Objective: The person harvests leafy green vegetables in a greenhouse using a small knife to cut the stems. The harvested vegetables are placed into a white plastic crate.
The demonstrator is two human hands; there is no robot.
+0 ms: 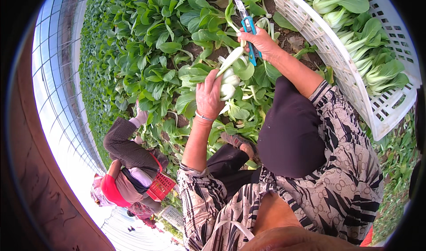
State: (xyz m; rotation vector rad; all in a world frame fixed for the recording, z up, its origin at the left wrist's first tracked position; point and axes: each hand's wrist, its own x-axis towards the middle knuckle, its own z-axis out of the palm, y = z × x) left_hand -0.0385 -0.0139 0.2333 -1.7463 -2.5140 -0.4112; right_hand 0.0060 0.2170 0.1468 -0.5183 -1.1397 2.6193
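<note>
My left hand (209,92), with a bangle at its wrist, grips a bok choy head (229,84) whose pale, bulbous base points right. My right hand (261,41) holds a teal snap-off utility knife (249,26), its blade pointing up and away from me. The thumb and fingers of that hand also pinch a bok choy leaf stalk (234,56), which runs between the two hands. Whether the stalk is still joined to the head cannot be made out. Below the hands lie loose leaves and stalks (239,111) on the soil.
A white plastic crate (332,47) at right holds several bok choy heads (362,41). Growing bok choy plants (133,51) spread to the left. Another person (129,171) is at lower left beside a red basket (161,186). My knee (291,131) is below the right arm.
</note>
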